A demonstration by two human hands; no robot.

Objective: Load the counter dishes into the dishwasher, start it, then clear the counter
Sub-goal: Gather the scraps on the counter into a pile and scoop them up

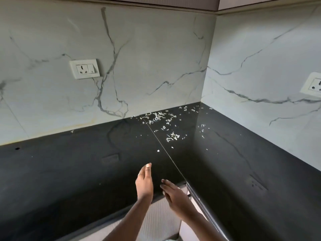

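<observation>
A black L-shaped counter fills the corner below marble walls. Small pale scraps lie scattered near the far corner, with more scraps a little nearer along the seam. My left hand is held edge-on over the counter's front, fingers straight, holding nothing. My right hand is just beside it at the inner corner edge, fingers straight and together, also holding nothing. Both hands are well short of the scraps. No dishes and no dishwasher are in view.
A seam runs diagonally across the counter from the corner. A white wall socket is on the back wall and another socket on the right wall. Ribbed cabinet fronts sit below the counter edge.
</observation>
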